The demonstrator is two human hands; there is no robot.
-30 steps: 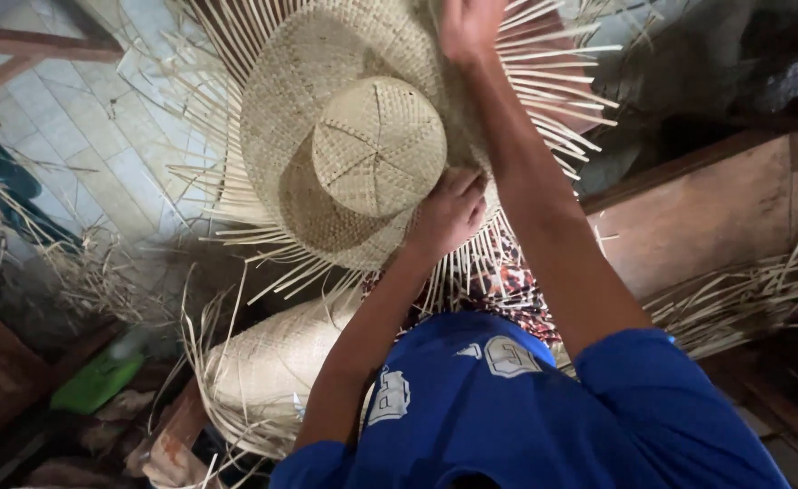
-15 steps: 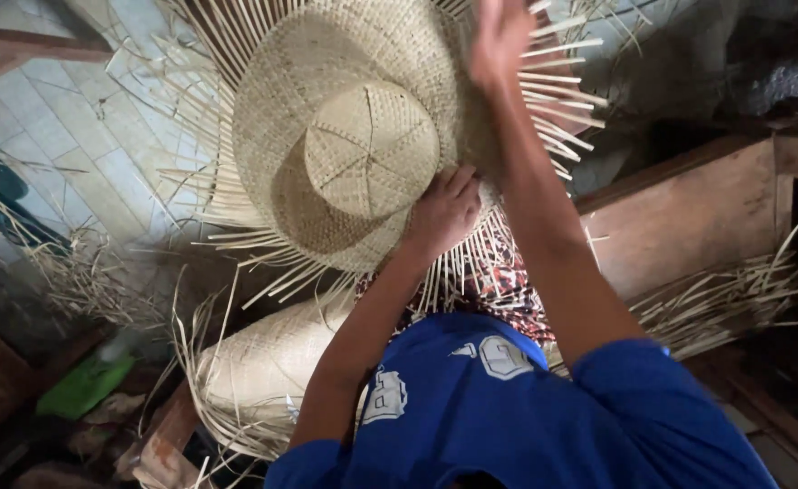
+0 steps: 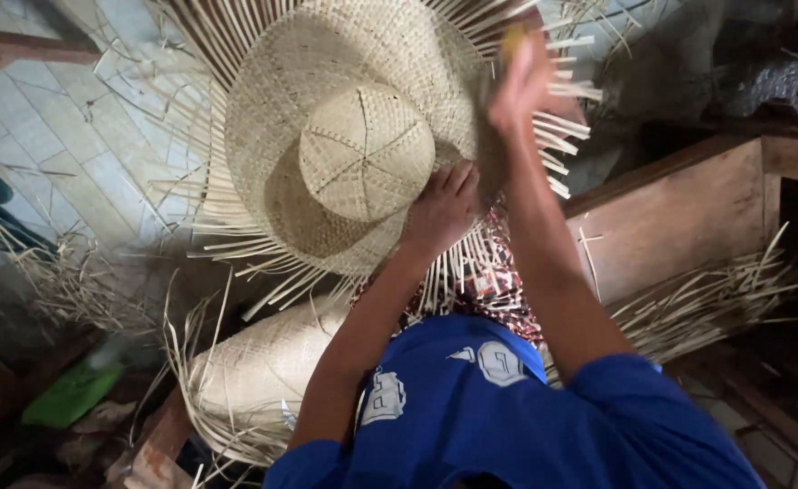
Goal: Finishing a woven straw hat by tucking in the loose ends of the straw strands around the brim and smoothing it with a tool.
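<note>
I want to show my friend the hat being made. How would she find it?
Look above the blue shirt, where the left hand and right hand reach up. They hold the straw hat, round and pale, with loose strips poking out all around its brim. The woven piece lying lower down has no raised, star-seamed crown.

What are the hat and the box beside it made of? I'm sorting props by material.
Hat: looks like pale plant strips, matte, plaited in a checker weave, with loose unwoven ends fringing the brim. Box: seemingly bare wood, brown, dull, with visible grain and a plank edge.
</note>
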